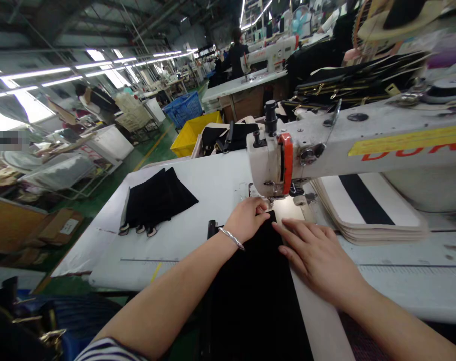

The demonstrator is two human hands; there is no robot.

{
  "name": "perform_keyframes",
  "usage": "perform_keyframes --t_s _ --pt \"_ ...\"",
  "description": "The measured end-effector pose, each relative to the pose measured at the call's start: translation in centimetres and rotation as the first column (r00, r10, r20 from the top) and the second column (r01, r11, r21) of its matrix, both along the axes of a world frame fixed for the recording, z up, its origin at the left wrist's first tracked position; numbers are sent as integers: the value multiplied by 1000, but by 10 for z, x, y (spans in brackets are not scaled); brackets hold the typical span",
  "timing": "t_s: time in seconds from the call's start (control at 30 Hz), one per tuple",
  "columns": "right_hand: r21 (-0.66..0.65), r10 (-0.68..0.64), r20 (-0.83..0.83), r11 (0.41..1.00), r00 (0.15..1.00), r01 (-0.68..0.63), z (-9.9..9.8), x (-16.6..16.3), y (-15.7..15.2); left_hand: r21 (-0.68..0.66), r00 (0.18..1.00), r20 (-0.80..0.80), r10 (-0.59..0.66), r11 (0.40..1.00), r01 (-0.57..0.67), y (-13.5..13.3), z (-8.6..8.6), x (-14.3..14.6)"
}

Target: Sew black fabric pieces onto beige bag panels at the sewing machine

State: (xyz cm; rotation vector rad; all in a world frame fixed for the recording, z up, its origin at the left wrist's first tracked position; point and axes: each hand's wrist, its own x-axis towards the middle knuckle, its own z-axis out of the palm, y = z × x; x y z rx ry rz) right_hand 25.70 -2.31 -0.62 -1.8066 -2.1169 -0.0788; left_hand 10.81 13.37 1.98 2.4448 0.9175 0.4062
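A long piece of black fabric (250,296) lies on the white sewing table (183,240) and runs up to the needle of a white sewing machine (325,145). My left hand (246,218), with a silver bracelet on the wrist, rests on the fabric's far end just below the presser foot, fingers curled and pressed onto the cloth. My right hand (318,258) lies flat on the fabric's right edge, fingers stretched toward the needle.
A stack of black fabric pieces (156,200) lies on the table's left part. A pile of white-and-black striped panels (367,210) sits under the machine arm. Yellow (194,135) and blue (185,108) bins stand on the green floor behind. A person stands at a far machine.
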Motion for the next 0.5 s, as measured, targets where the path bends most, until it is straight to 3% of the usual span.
perform_keyframes --t_s 0.5 --pt "-28 -15 11 1000 1000 15 -2 0 0 -27 997 11 73 997 -73 16 -4 12"
